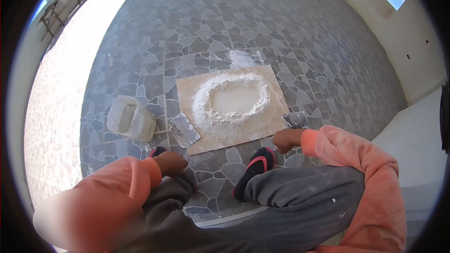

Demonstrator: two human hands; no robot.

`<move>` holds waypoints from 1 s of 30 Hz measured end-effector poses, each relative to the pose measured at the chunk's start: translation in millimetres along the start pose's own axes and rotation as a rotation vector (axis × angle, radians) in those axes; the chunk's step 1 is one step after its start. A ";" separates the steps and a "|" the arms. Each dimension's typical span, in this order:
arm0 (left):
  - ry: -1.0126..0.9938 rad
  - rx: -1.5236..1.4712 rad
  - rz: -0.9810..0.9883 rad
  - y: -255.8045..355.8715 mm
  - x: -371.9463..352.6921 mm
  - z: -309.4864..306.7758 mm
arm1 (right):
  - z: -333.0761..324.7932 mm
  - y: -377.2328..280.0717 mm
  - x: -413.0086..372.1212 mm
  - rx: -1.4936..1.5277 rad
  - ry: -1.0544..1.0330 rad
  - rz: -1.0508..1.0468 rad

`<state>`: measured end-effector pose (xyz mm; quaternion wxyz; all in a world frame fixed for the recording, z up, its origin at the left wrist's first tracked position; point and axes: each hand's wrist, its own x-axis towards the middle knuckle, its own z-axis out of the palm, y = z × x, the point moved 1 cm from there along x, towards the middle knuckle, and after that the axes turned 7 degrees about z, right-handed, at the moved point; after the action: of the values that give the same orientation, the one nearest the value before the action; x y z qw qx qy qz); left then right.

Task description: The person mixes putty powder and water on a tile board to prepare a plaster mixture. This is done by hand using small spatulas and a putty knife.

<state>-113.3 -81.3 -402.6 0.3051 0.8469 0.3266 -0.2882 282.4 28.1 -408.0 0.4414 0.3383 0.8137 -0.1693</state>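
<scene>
My left hand (172, 163) hangs over my left knee, back up and fingers curled in, with nothing showing in it. Beyond it, a flat scraper (184, 130) with a white-smeared blade leans on the left edge of a board (190, 147). My right hand (287, 139) is closed too, fingers curled down, just off the board's near right corner. Right past its knuckles lies a second scraper (295, 120), dark and spotted with white. A ring of white powder (204, 110) on the board surrounds a pool of milky liquid (236, 100).
A whitish, crusted bucket (132, 119) stands left of the board. White residue (243, 58) marks the stone-patterned floor (201, 33) behind it. My sandalled right foot (255, 171) is close to the board's near edge. Trestles (65, 4) stand far left; a wall (398, 33) rises at right.
</scene>
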 end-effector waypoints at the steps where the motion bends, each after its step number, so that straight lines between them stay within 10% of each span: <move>1: 0.027 0.015 0.029 4.8 5.4 2.2 | -2.9 -5.9 -0.5 0.035 0.040 -0.025; 30: 0.047 0.074 0.071 24.7 4.7 -24.2 | -56.2 -17.0 -5.0 0.037 0.166 -0.003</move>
<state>-85.4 -77.3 -382.0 0.2757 0.8751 0.2927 -0.2693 238.5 46.2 -373.2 0.3657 0.3583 0.8446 -0.1564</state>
